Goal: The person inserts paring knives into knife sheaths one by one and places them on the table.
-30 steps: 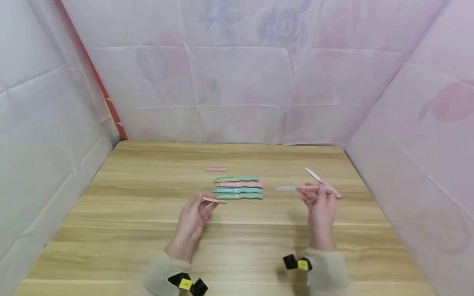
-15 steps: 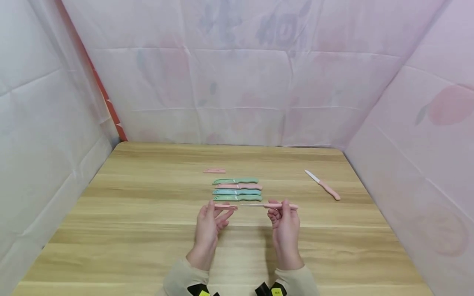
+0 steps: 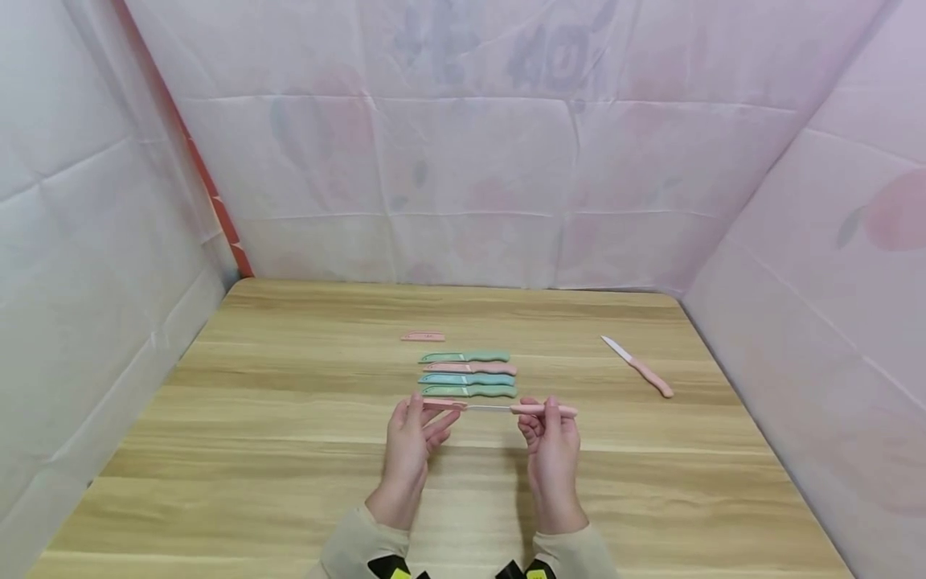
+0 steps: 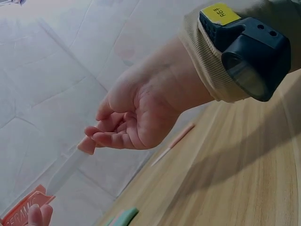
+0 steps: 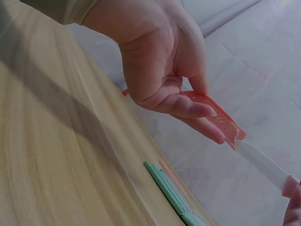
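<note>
In the head view, my left hand pinches a pink blade sheath between thumb and fingers. My right hand holds a small knife by its pink handle, its pale blade pointing left. The blade's tip sits in the sheath's mouth, and most of the blade shows. The right wrist view has the left hand's fingers round the sheath, with the blade entering it. In the left wrist view, the right hand grips the handle end, and lettering shows on the sheath.
Just beyond the hands lies a row of sheathed knives: green, blue, pink and green. Behind it is a loose pink sheath. An unsheathed pink knife lies at the right. Pale cloth walls enclose the wooden table.
Both hands have come together in front of the row; the right hand carried the knife leftward and the left hand moved rightward. The blade tip has gone into the sheath's mouth.
</note>
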